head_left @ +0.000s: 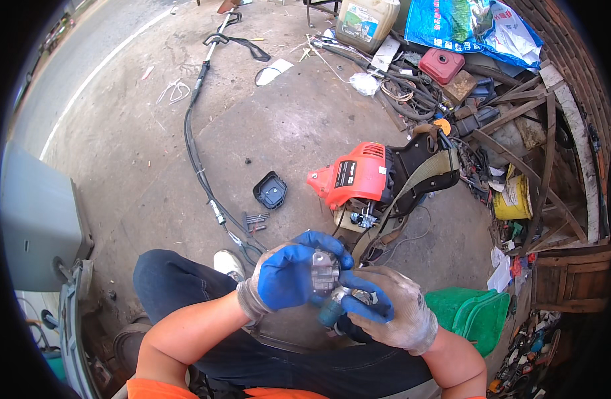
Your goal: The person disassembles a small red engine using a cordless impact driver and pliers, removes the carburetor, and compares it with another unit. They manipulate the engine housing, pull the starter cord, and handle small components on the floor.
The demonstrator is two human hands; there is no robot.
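Above my lap, my left hand (283,274), in a white work glove with blue-coated palm and fingers, is closed around a small grey cast-metal part (324,271). My right hand (393,307), in a matching glove, is closed just beside it with bent fingers. Between those fingers sits a small piece with a shiny metal end and a rounded dark teal body (330,312); its kind is unclear. Beyond my hands stands a red backpack brush-cutter engine (358,174), with bare metal fittings (364,219) at its lower side. A black plastic cover (271,191) lies open side up on the ground.
Several small dark metal pieces (255,221) lie near my shoe (228,264). The brush cutter's shaft and hose (191,126) stretch away on the left. A green plastic bin (470,318) stands at my right. Hoses, a red tank (442,65) and scrap crowd the far right.
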